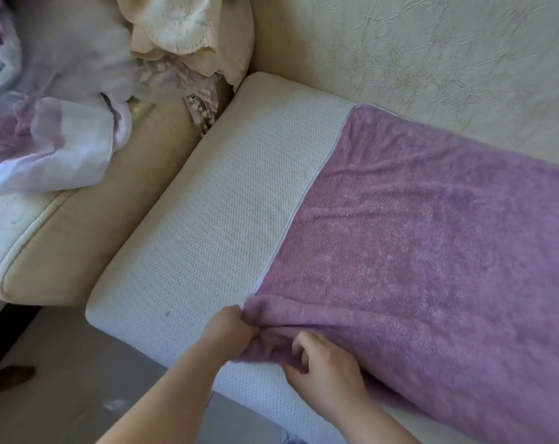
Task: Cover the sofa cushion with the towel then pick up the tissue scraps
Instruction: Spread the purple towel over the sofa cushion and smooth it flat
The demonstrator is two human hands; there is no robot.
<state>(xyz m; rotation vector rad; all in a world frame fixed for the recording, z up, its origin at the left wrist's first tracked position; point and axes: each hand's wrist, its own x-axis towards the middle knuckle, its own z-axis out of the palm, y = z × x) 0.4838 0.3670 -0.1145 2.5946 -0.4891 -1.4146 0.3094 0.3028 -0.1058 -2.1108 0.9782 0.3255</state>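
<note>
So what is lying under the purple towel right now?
The white sofa cushion: its left part is bare. The purple towel hides the rest, so anything beneath cannot be seen. The left hand and right hand grip its near corner.

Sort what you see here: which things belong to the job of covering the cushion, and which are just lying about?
Part of the job:
- purple towel
- white sofa cushion, partly covered
- left hand and right hand, both gripping the towel's near corner

Just lying about:
- heap of pale clothes on the sofa's arm
- cream cloth behind the heap
- dark wooden object on the floor
</note>
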